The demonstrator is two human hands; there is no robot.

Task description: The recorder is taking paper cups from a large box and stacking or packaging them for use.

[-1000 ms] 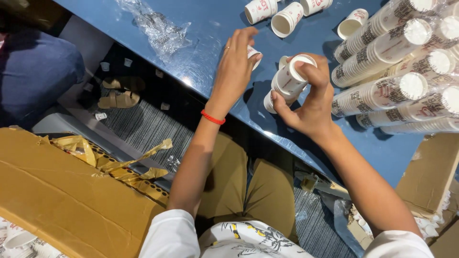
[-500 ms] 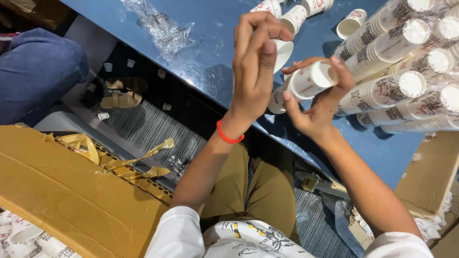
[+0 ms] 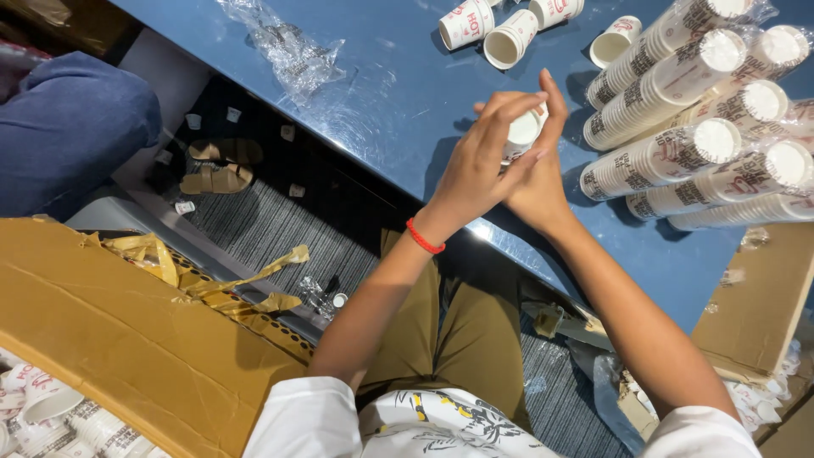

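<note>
Sitting at a blue worktop, a person holds a small white paper cup between both hands, just above the surface. The left hand lies across the front with its fingers curled around the cup, and the right hand cups it from behind, fingers closed on it too. A red band circles the left wrist. Just to the right lie long sleeves of stacked cups on their sides. Loose cups rest near the far edge, with crumpled clear plastic wrap to the left. A brown cardboard box sits at the lower left, and sandals lie on the floor below.
</note>
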